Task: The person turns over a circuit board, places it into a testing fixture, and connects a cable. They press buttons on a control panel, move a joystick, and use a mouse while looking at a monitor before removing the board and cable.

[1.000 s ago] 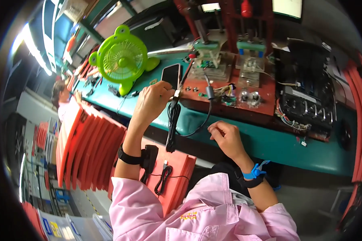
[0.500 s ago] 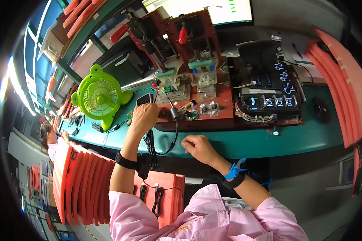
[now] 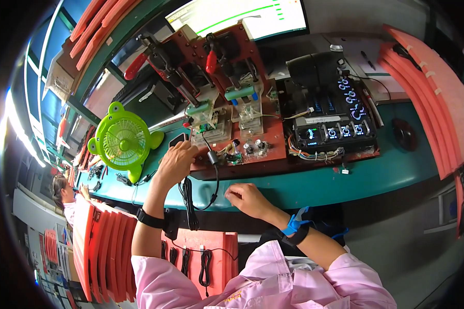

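Note:
My left hand (image 3: 178, 160) is at the left edge of a red test fixture (image 3: 273, 141), beside a small dark device (image 3: 179, 139) with a flat face. Its fingers are bent and closed; whatever they hold, if anything, is hidden. Beside it, a black cable with a thick cylindrical bead (image 3: 212, 157) runs up to a green circuit board (image 3: 205, 126) under the left clamp. The cable's tied coil (image 3: 189, 203) hangs over the bench edge. My right hand (image 3: 247, 200) is at the front edge of the green bench, fingers curled in, with nothing visible in them.
A green frog-shaped fan (image 3: 123, 144) stands left. Two red-handled toggle clamps (image 3: 211, 62) rise from the fixture. Right of it are a black instrument box (image 3: 335, 131) and mouse (image 3: 404, 135). Red foam trays (image 3: 108, 247) stand lower left; cables lie on red foam (image 3: 219, 257). A co-worker (image 3: 64, 193) sits far left.
The view has shifted, moving the fixture and instruments left in the picture. My left hand stays at the fixture's left edge, its fingers slightly repositioned. My right hand remains curled by the bench edge.

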Available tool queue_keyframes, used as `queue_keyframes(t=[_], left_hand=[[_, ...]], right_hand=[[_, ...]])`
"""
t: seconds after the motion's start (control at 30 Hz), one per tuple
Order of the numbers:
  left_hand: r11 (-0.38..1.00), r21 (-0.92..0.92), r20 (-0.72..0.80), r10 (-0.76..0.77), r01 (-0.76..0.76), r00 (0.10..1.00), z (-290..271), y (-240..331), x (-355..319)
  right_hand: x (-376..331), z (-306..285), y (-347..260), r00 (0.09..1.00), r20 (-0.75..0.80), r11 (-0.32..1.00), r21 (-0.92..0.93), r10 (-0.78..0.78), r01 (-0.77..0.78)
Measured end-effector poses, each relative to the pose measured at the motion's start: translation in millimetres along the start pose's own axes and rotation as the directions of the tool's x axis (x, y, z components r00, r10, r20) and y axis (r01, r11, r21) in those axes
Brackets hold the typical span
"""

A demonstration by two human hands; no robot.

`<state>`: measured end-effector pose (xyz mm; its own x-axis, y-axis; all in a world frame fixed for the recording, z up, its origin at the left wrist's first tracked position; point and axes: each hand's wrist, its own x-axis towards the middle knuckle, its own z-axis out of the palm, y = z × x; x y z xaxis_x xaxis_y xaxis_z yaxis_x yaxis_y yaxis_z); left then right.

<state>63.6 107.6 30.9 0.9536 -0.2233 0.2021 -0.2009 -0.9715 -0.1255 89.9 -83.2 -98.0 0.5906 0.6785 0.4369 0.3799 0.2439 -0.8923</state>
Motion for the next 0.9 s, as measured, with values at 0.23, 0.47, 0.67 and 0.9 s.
queue_keyframes(t=[0.23, 0.47, 0.67, 0.9], left_hand=[[0.928, 0.168, 0.095, -0.352, 0.333, 0.931, 14, -2, -2], [0.915, 0.009, -0.148, -0.398, 0.403, 0.906, 17, 22, -7], [0.911, 0.09, -0.01, -0.404, 0.403, 0.915, 6, 33, 9], [0.974, -0.102, -0.01, -0.203, 0.201, 0.979, 6, 20, 7]], right_hand=[[1, 0, -2, 1.0, -0.006, 1.0, 0.019, 0.01, -0.009], [3, 1, -2, 1.0, -0.012, 0.999, 0.03, 0.015, -0.014], [4, -2, 2, 1.0, -0.009, 1.0, -0.023, -0.005, 0.005], [4, -3, 0, 1.0, -0.008, 1.0, -0.002, -0.006, 0.006]])
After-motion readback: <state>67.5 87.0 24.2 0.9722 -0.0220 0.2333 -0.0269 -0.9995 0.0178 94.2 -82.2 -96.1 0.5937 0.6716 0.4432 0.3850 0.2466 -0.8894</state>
